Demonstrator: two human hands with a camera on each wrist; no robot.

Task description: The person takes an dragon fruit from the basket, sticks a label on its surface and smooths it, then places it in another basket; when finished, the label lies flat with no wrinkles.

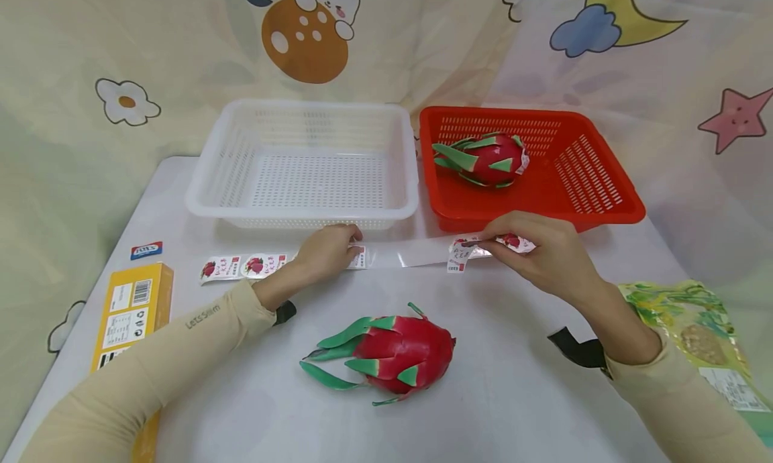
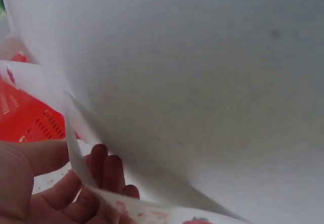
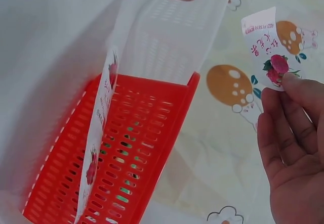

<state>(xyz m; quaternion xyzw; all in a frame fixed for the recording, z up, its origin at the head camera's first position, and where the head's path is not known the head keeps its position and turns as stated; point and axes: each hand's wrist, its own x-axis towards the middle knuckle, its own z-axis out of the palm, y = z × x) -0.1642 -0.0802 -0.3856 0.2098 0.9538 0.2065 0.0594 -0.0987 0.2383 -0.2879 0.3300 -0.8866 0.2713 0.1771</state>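
1. Left hand holds the label strip between thumb and fingers, near the white basket.
2. Right hand pinches a loose label by one end, near the red basket.
3. One dragon fruit lies on the near surface, leaves pointing left.
4. Second dragon fruit lies inside the red basket's left part.

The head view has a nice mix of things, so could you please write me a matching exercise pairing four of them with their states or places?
1. Right hand
2. Left hand
3. Red basket
4. Yellow box

A. contains a dragon fruit
B. lies partly under the left sleeve
C. pinches a loose sticker
D. holds the strip

Pairs: 1-C, 2-D, 3-A, 4-B
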